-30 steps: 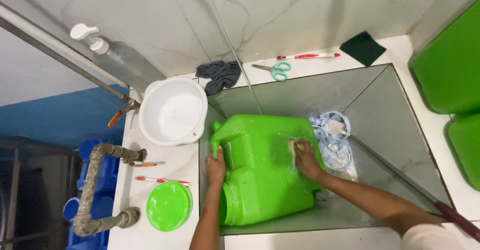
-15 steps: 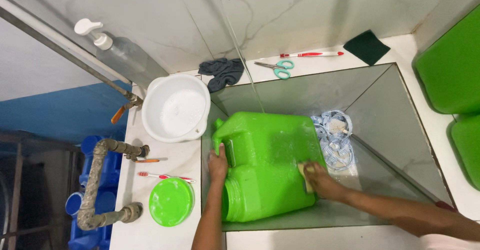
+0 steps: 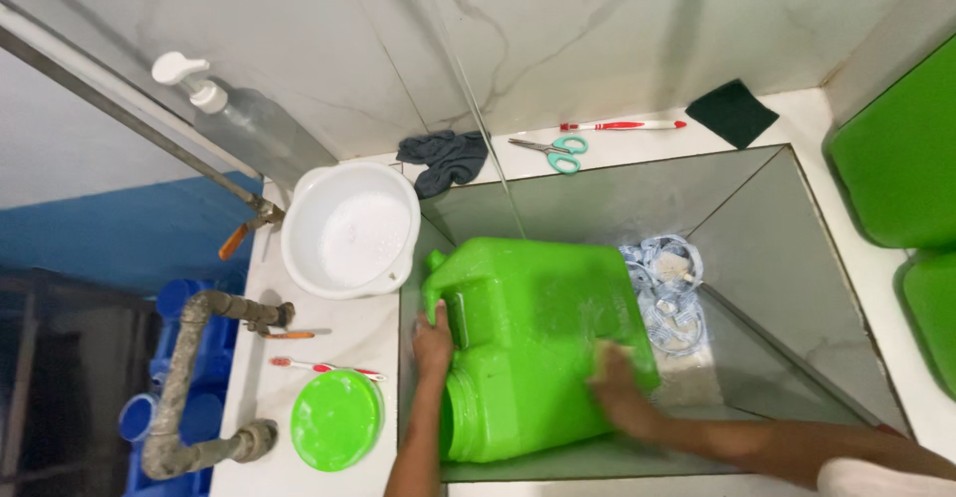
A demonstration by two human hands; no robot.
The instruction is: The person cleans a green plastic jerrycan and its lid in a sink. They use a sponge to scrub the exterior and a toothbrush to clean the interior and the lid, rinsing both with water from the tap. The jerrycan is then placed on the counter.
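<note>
Left hand is curled round the edge of the green jug, just under its handle, fingers wrapped on the plastic; right hand is pressed flat on the jug's broad side with a pale sponge under the fingers, though it's blurred so I can't tell how tight the hold is. The jug lies on its side in the steel sink, mouth toward the camera, lightly soapy; behind it in the sink is a clump of clear plastic.

On the white desk left of the sink: a green lid, a toothbrush just above it, then a white bowl with suds in it; a tap with an orange lever sits beside the bowl and a clear pump bottle leans on the wall. Along the back edge: a grey rag, scissors, 1 more toothbrush, a dark pad. 2 more green jugs stand at the right.
</note>
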